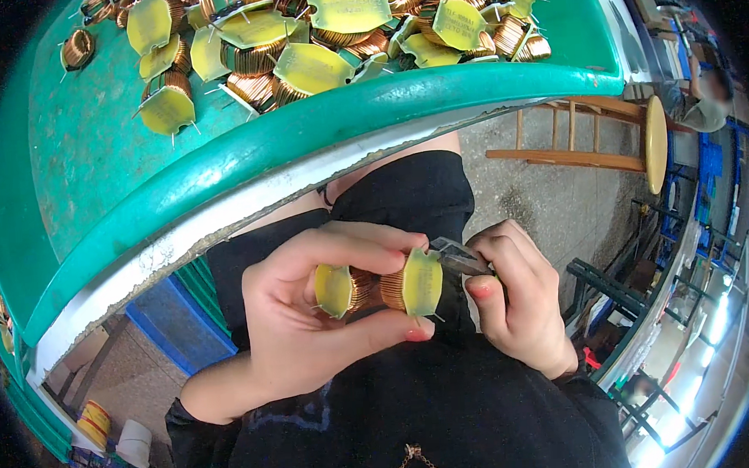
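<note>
We pinch two copper-wound coils with yellow-green plates (pixel 394 290) in our left hand (pixel 287 315), at six o'clock from the green plastic tray (pixel 343 114). At their three o'clock, our right hand (pixel 520 298) curls around a grey metal tool (pixel 460 256), its tip seemingly touching the nearer coil.

Loose coils (pixel 315 68) are lying in the tray (pixel 91 164) on the worktop (pixel 160 255), ahead of both hands. Left hand (pixel 298 314): held coils (pixel 424 282) sitting inside; right hand (pixel 522 298): pliers (pixel 460 257). Stool (pixel 655 145) standing farther right.
</note>
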`<act>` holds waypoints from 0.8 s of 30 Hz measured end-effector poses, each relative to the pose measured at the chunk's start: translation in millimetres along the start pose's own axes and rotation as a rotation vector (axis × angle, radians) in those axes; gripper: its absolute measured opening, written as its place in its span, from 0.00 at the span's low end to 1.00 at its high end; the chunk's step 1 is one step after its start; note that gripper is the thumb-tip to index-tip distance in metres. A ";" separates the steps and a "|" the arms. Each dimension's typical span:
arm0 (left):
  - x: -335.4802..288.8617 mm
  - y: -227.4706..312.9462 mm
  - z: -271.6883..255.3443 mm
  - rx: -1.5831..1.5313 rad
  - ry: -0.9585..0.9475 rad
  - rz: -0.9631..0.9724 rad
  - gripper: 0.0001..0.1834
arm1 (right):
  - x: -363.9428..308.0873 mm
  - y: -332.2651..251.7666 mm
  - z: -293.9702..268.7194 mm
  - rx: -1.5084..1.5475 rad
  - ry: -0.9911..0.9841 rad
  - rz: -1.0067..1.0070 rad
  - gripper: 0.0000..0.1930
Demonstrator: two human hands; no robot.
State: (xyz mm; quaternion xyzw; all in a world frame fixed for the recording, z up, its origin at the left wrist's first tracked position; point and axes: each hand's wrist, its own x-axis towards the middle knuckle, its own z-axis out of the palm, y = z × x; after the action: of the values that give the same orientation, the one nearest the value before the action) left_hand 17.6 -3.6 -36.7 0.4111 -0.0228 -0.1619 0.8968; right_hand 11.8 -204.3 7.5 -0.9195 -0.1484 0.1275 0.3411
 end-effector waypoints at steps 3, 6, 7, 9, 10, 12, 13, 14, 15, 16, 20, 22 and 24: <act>0.7 2.2 -0.3 0.067 -0.003 0.001 0.25 | 1.1 0.3 -0.1 -0.012 0.004 -0.015 0.10; 1.3 3.0 -0.6 0.104 -0.015 0.016 0.25 | 2.2 0.2 -0.2 -0.023 0.007 -0.029 0.09; 1.4 3.2 -0.8 0.104 -0.015 0.016 0.25 | 2.7 0.0 -0.4 -0.023 0.007 -0.029 0.09; 1.6 3.4 -1.1 0.103 -0.021 0.015 0.25 | 3.5 -0.4 -0.8 -0.026 0.005 -0.032 0.09; 1.7 3.4 -1.2 0.103 -0.024 0.015 0.25 | 3.8 -0.4 -0.9 -0.028 0.004 -0.034 0.09; 1.6 3.0 -1.5 0.102 -0.027 0.014 0.24 | 4.5 0.1 -0.7 -0.029 0.002 -0.034 0.09; 1.1 2.5 -1.7 0.102 -0.028 0.011 0.24 | 5.0 0.9 -0.4 -0.037 0.003 -0.046 0.10; 0.5 1.8 -1.9 0.101 -0.029 0.008 0.24 | 5.6 1.7 0.0 -0.044 0.004 -0.058 0.10; 0.0 1.2 -2.0 0.101 -0.030 0.005 0.24 | 5.9 2.6 0.5 -0.052 0.005 -0.070 0.10; -0.4 0.8 -2.0 0.100 -0.031 0.002 0.24 | 5.9 3.3 0.9 -0.060 0.006 -0.082 0.10; 0.7 1.0 -0.7 0.108 -0.031 0.002 0.24 | 4.9 5.5 1.9 -0.065 0.023 -0.096 0.10; 1.1 0.7 0.0 0.112 -0.033 0.002 0.24 | 4.5 6.5 2.4 -0.067 0.030 -0.101 0.11; 1.2 0.1 1.1 0.096 -0.025 -0.008 0.24 | 4.5 7.1 3.3 -0.094 0.041 -0.104 0.11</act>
State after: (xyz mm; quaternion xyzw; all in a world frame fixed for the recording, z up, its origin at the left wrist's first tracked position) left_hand 18.6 -4.7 -36.0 0.4516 -0.0403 -0.1693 0.8751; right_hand 16.1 -205.8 -0.2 -0.9279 -0.1945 0.0836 0.3069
